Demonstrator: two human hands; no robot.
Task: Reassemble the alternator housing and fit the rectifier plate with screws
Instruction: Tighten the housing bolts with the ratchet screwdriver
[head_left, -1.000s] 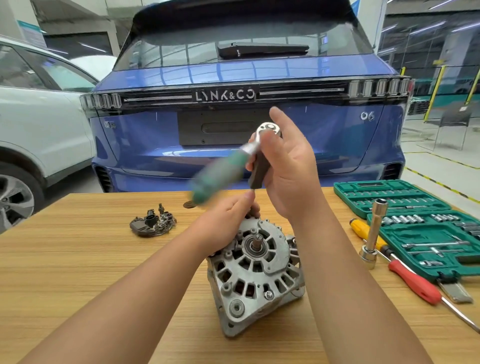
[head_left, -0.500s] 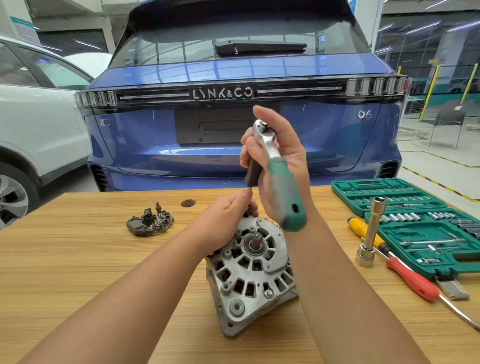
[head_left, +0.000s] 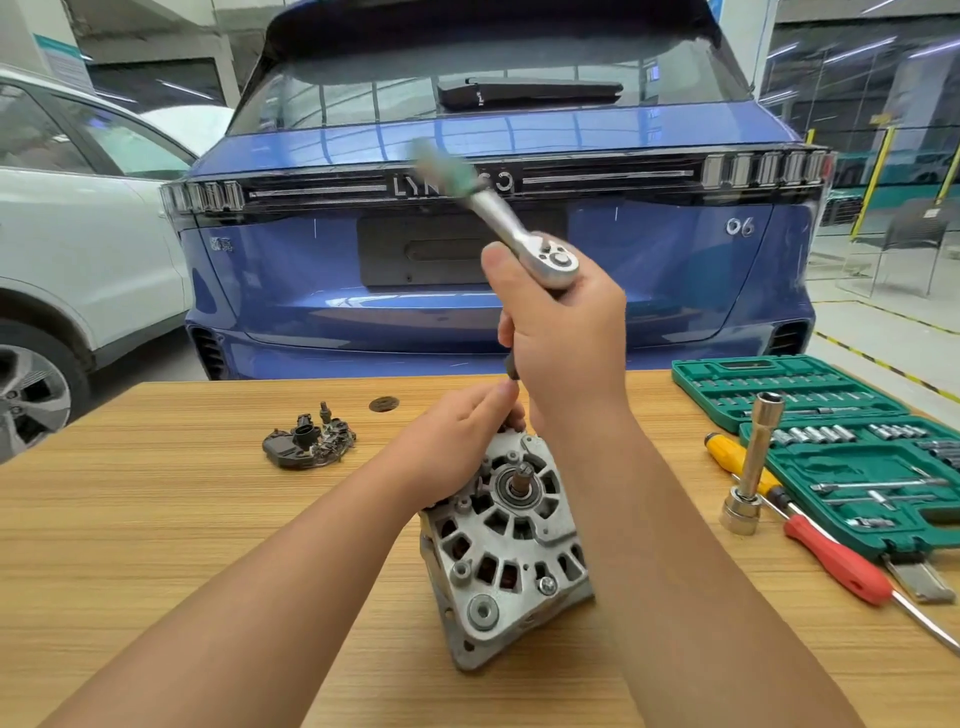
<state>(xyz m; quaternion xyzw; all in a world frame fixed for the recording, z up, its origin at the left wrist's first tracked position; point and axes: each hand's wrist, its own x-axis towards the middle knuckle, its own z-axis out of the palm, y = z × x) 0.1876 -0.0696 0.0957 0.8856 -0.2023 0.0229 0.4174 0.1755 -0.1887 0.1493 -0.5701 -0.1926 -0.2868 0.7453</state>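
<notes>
Rectifier plate (head_left: 309, 443): loose on bench (head_left: 156, 519), left of alternator housing (head_left: 506, 545). Housing: cast metal, likely heavy, rigid; best gripped at rim. Left hand (head_left: 457, 447) grips its top edge. Right hand (head_left: 563, 338), raised above housing, clasps ratchet (head_left: 524, 241) with extension.

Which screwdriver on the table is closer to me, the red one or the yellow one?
The red-handled screwdriver is closer. It lies nearer the table's front edge, while the yellow-handled screwdriver lies farther back, behind the upright long socket.
</notes>
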